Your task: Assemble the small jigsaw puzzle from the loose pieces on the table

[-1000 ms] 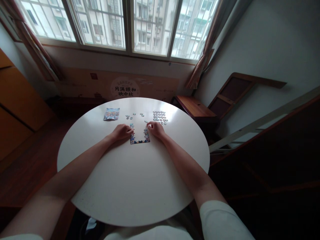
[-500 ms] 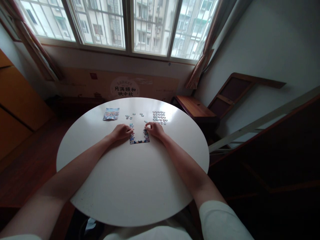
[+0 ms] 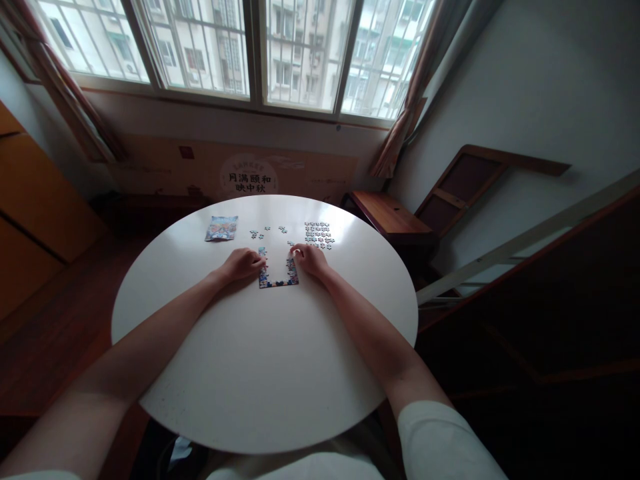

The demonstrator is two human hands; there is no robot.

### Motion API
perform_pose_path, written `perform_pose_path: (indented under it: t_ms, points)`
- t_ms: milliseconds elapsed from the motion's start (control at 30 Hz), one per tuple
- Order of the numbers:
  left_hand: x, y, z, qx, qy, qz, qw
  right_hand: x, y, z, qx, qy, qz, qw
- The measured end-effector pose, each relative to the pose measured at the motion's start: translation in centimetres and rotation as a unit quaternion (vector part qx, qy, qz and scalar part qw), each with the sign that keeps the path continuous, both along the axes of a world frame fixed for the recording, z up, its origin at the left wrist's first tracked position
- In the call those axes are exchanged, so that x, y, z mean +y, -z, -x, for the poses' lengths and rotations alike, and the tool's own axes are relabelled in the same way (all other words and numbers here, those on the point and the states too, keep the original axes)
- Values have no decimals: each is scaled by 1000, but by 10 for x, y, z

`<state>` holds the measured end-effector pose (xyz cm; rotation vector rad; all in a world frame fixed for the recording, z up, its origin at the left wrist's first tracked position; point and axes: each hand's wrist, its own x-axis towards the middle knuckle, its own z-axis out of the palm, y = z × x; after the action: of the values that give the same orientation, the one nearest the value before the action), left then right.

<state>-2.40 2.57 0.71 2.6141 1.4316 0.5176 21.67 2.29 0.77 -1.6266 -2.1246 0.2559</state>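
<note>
A partly joined jigsaw puzzle [image 3: 279,285] lies on the white round table [image 3: 270,373], forming a U-shaped border with a bare middle. My left hand [image 3: 244,264] is curled closed against the border's left column; its fingertips are mostly hidden. At the upper end of the right column, my right hand [image 3: 310,259] has thumb and index finger pinched on what looks like a puzzle piece, largely covered by the fingers. Just above those fingertips lies a loose piece [image 3: 291,243]. Rows of loose puzzle pieces [image 3: 319,231] are laid out beyond my right hand.
Several more loose pieces [image 3: 255,234] lie scattered behind the puzzle. A colourful picture sheet [image 3: 221,228] rests at the table's far left. Beyond the table's right edge stands a wooden bench-like seat [image 3: 390,213]. A barred window is ahead.
Both hands stay at the puzzle's two sides. The right fingers shift very slightly; the pieces look the same, and the whole view moves a touch.
</note>
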Motion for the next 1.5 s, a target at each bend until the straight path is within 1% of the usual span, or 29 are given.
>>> perform_pose_path:
  t_ms: [200,500,1133,1500]
  points:
    - [2,2,0,21,-2,-2,1000,-1,-2,1,-30,2,2,1000]
    - [1,2,0,11,1,-3,1000,-4,-5,2,-55,6,14,998]
    - [2,1,0,33,-4,-8,999,-2,-3,2,-54,5,9,998]
    - [1,0,0,12,0,-1,1000,-4,-4,2,-55,6,10,998]
